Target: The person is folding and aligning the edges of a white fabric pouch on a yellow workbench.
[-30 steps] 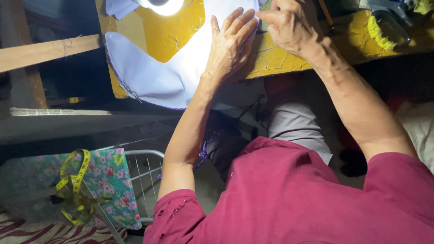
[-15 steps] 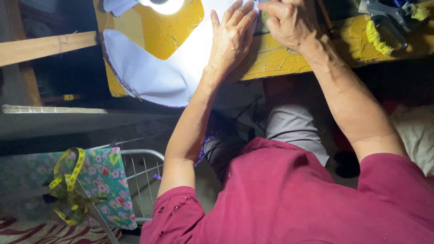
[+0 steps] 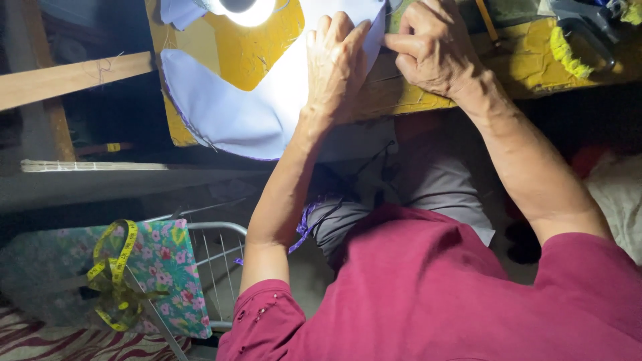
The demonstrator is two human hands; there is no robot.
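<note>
A pale white-lilac piece of fabric [image 3: 247, 110] with a curved edge lies on a yellow worktable [image 3: 414, 100] under a bright round lamp [image 3: 244, 10]. My left hand [image 3: 338, 67] rests flat on the fabric, palm down and fingers stretched out side by side. Just to its right, my right hand [image 3: 435, 47] is curled, thumb and fingers pinching the fabric's upper right edge. Part of the fabric hangs over the table's near edge towards my lap.
A yellow measuring tape [image 3: 114, 274] hangs over a floral cloth [image 3: 167, 267] on a wire rack [image 3: 214, 254] at lower left. A wooden beam [image 3: 67, 77] runs at upper left. A grey tool with yellow thread [image 3: 575, 40] sits on the table's right end.
Both hands stay on the fabric in nearly the same spots. The view has shifted slightly; nothing was picked up or released.
</note>
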